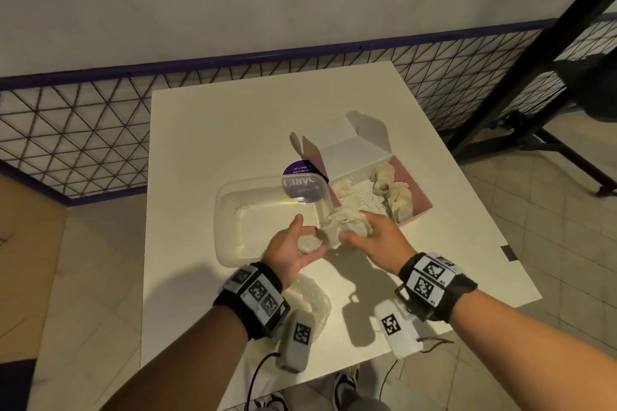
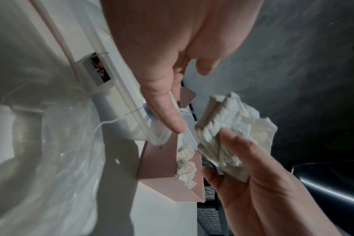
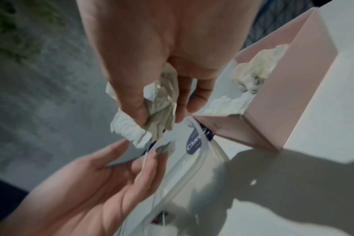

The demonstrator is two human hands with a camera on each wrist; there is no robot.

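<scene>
Here the right hand (image 1: 377,237) pinches a crumpled white wad (image 1: 347,225) between thumb and curled fingers, holding it in the air above the near right corner of a clear plastic container (image 1: 233,203). The left hand (image 1: 293,250) is just beside it to the left, palm up with the thumb raised and the fingers loosely bent. A small pale lump (image 1: 309,243) lies in its cupped palm, almost touching the wad's hanging edge. The left wrist view shows a thin white string (image 2: 175,102) running along the left forefinger; where it ends cannot be made out. The container stands on the table (image 1: 213,130) under and beyond the left hand, with a round purple label (image 1: 302,183) on its far right wall. Just right of it, touching or nearly so, sits an open pink box (image 1: 420,197), its white lid flap (image 1: 354,157) folded back on the far side. More crumpled wads (image 1: 397,197) lie inside. Near the left wrist, a clear plastic bag (image 1: 315,300) is bunched on the table. Nothing stands between the two hands. The table is white and rectangular, on a pale tiled floor (image 1: 534,210). A wire mesh fence (image 1: 83,130) with a dark blue rail runs behind it along a plain wall, and a black stand (image 1: 534,77) rises at the far right.
</scene>
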